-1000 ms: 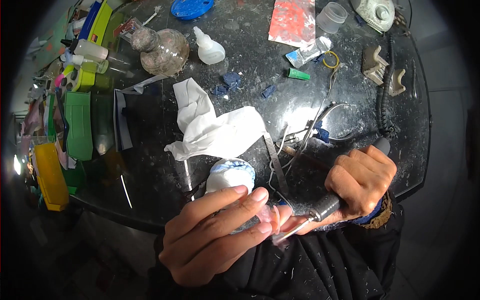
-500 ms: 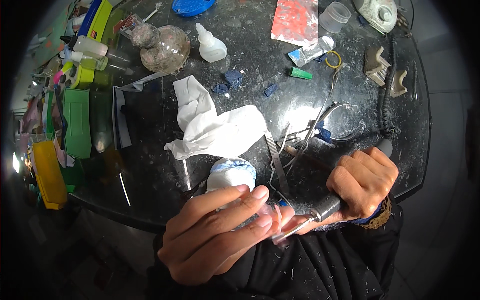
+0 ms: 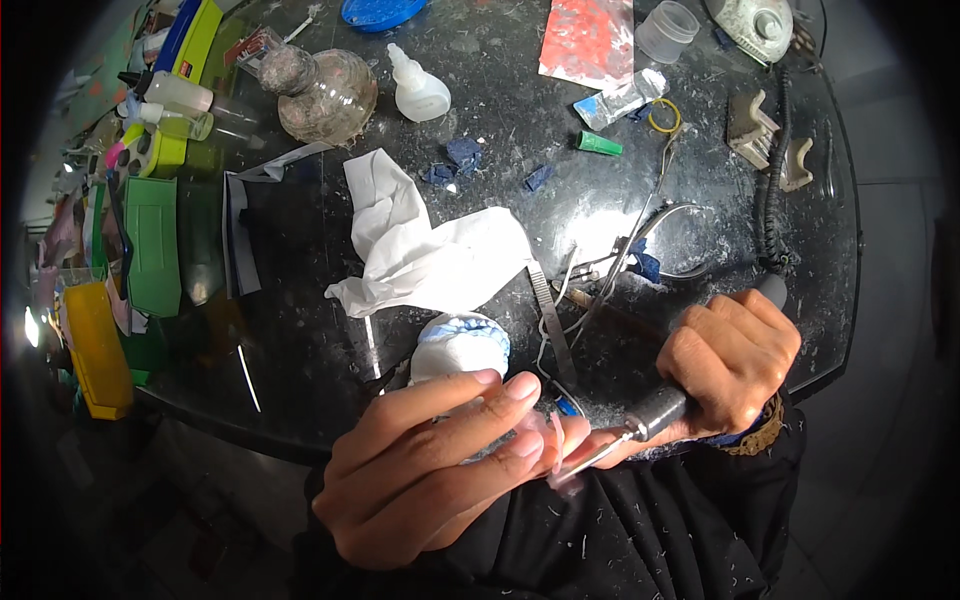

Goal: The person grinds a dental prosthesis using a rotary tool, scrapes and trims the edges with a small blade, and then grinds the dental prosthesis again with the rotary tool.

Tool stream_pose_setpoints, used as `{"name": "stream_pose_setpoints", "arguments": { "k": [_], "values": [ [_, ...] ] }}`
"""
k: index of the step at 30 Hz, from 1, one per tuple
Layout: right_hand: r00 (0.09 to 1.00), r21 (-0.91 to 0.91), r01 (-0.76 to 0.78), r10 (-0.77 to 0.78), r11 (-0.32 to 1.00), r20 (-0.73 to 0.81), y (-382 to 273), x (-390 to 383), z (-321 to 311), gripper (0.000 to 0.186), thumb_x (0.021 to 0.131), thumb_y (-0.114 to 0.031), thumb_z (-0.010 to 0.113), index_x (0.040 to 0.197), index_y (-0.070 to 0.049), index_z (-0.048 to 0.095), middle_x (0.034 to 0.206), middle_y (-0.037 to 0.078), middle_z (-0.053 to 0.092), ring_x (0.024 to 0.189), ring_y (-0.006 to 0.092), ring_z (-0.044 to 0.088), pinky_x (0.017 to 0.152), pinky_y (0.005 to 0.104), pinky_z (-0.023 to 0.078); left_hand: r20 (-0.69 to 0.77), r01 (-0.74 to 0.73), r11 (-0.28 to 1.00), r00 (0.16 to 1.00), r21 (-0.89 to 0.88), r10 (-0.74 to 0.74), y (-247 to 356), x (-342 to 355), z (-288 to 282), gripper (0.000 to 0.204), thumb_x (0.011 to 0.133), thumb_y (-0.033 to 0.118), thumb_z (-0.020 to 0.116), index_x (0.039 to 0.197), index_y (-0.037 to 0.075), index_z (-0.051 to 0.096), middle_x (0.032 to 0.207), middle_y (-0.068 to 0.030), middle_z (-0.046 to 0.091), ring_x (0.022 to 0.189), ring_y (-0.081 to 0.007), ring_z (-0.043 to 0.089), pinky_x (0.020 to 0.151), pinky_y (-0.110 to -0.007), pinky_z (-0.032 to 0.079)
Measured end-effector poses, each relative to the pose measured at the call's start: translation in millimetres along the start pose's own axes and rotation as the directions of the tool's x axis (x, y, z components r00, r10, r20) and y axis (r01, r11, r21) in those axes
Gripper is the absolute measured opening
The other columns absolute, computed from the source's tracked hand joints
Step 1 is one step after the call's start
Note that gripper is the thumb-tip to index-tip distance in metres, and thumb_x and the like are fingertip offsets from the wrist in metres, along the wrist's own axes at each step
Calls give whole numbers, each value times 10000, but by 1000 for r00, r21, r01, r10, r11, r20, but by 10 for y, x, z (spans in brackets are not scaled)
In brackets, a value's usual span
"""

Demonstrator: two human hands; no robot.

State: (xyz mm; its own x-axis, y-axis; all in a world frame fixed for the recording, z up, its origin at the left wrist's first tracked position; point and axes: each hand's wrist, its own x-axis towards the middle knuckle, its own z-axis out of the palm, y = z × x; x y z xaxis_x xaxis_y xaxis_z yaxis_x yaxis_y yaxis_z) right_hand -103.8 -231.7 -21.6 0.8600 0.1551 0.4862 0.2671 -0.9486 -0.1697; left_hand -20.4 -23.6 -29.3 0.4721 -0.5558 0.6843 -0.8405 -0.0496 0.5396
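Note:
My left hand (image 3: 425, 475) is closed on a small, translucent pink piece, perhaps acrylic (image 3: 556, 436), pinched at the fingertips and partly hidden by them. In my right fist (image 3: 735, 360) is a dark rotary handpiece (image 3: 660, 412), its thin metal shank pointing left and down. The pinkish, blurred tip of the shank lies at the pink piece; whether they touch I cannot tell. My right thumb reaches left below the handpiece toward the left fingertips. Just beyond the left fingers sits a white plaster dental cast (image 3: 462, 357) with blue along its teeth.
Crumpled white tissue (image 3: 450, 265) lies behind the cast. Metal tools and a wire (image 3: 610, 265) are right of it. Farther back stand a glass burner-shaped jar (image 3: 328, 95), a white dropper bottle (image 3: 420, 90) and a clear cup (image 3: 667, 32). A coiled cord (image 3: 770, 210) runs down the right side.
My right hand and the handpiece have shifted very slightly right. My left hand keeps its grip on the pink piece, almost still.

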Motion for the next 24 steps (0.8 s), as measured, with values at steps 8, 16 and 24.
{"name": "stream_pose_setpoints", "arguments": {
  "k": [8, 16, 24],
  "values": [
    [995, 51, -75, 72, 996, 64, -9, -10, -63, 427, 438, -490, 595, 547, -113, 427, 487, 5, 373, 397, 145, 379, 429, 292, 202, -40, -239, 971, 970, 25, 240, -118, -73, 27, 117, 745, 54, 747, 837, 14, 689, 870, -110, 718, 808, -175, 669, 695, -204, 551],
    [995, 12, -87, 86, 996, 55, -28, -10, -96, 429, 454, -474, 629, 546, -110, 421, 508, 8, 382, 411, 142, 390, 434, 287, 209, -37, -190, 982, 981, -8, 189, -60, -55, 12, 132, 734, 45, 758, 839, 8, 687, 852, -113, 717, 803, -192, 670, 699, -219, 558],
    [994, 34, -100, 98, 994, 51, -38, -10, -79, 460, 453, -497, 656, 545, -108, 427, 514, 4, 391, 406, 137, 385, 434, 287, 200, 19, -232, 973, 973, 0, 232, -65, -71, -7, 206, 702, 53, 793, 866, 9, 676, 857, -112, 715, 797, -184, 672, 687, -218, 563]
  ]
}}
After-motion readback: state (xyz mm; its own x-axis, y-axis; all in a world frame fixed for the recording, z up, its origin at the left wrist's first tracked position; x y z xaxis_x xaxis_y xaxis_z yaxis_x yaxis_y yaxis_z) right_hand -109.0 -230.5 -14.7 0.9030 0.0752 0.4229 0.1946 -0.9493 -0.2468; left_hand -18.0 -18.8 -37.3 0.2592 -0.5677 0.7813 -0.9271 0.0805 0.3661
